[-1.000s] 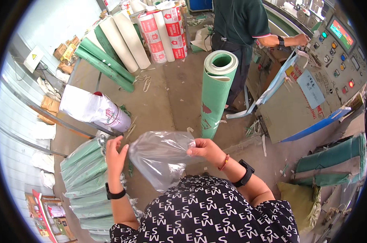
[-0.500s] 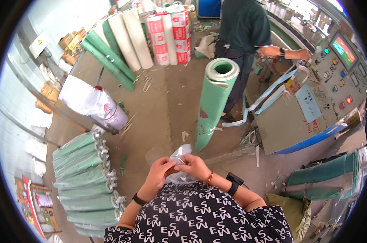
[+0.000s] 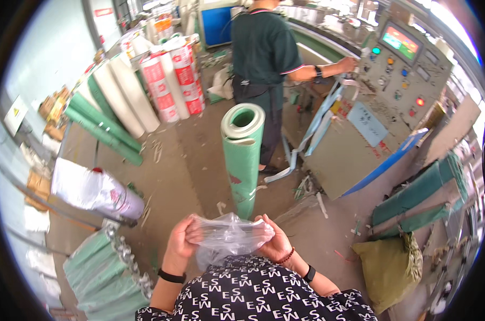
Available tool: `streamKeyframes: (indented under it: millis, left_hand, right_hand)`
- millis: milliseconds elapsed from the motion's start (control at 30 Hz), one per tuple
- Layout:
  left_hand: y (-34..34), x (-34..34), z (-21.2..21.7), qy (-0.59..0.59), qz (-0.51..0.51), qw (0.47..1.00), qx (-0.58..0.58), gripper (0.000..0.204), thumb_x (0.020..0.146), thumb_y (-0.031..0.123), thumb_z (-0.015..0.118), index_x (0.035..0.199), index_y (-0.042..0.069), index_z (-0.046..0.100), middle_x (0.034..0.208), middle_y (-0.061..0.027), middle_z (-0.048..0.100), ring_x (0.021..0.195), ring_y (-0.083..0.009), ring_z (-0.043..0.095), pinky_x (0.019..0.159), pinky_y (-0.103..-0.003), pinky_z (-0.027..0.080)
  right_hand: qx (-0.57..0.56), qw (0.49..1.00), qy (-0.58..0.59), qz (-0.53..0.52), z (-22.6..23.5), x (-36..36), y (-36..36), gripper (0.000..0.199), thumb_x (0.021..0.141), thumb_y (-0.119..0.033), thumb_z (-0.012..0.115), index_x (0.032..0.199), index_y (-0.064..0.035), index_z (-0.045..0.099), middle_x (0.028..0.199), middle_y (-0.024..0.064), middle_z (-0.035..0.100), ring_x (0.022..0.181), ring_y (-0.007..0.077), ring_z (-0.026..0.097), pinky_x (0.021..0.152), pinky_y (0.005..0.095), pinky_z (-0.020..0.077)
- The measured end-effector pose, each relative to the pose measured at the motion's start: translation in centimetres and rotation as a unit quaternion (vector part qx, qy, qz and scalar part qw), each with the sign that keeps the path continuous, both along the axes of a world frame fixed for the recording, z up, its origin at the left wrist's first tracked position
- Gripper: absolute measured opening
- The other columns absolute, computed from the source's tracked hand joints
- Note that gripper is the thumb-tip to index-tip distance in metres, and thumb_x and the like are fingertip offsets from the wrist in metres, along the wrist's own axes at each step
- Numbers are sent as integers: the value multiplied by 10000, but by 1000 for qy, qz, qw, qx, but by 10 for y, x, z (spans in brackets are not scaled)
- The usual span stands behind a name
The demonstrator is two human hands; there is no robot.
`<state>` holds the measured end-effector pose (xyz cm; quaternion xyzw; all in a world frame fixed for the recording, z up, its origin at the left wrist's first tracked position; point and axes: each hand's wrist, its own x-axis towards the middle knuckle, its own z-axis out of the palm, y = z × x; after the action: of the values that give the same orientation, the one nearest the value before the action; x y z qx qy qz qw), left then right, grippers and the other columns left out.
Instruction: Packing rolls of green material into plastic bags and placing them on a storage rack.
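Observation:
Both my hands hold a clear plastic bag (image 3: 226,238) bunched up in front of my chest. My left hand (image 3: 179,247) grips its left side and my right hand (image 3: 276,243) grips its right side, with the film stretched between them. Just beyond the bag a green roll (image 3: 243,155) stands upright on the concrete floor.
A person in a dark shirt (image 3: 264,59) stands at a control panel (image 3: 408,69) at the back right. Green and white rolls (image 3: 119,107) lean at the back left, wrapped green rolls (image 3: 101,273) lie at my left, and a green sack (image 3: 389,267) sits at right.
The bag was spread open and held high a second ago; now it is bunched together and lower between my hands, which have come closer. The other person has shifted toward the panel.

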<state>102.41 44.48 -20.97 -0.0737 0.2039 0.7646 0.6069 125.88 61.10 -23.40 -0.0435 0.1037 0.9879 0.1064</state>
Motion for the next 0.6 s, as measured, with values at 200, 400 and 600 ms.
streamKeyframes:
  millis: [200, 400, 600]
  left_hand:
    - [76, -55, 62, 377, -111, 920, 19, 146, 949, 141, 504, 1046, 47, 559, 638, 31, 431, 530, -74, 434, 492, -237, 411]
    - [178, -33, 126, 875, 116, 460, 93, 283, 792, 76, 686, 1059, 47, 597, 964, -100, 641, 916, -233, 621, 821, -351, 494]
    - [254, -18, 118, 983, 55, 169, -37, 789, 680, 400, 789, 1283, 2, 471, 853, -133, 659, 818, -280, 647, 1010, -460, 333]
  right_hand:
    - [492, 833, -222, 119, 3, 15, -5, 425, 898, -346, 639, 1201, -58, 564, 987, -22, 594, 785, 68, 495, 699, 220, 401]
    - [171, 909, -354, -142, -78, 127, -17, 260, 979, -306, 509, 935, -69, 606, 610, -61, 450, 516, 60, 413, 471, 228, 341]
    - [-14, 663, -595, -454, -186, 361, -67, 429, 989, -471, 334, 887, -141, 588, 577, -45, 373, 435, 109, 335, 361, 259, 286]
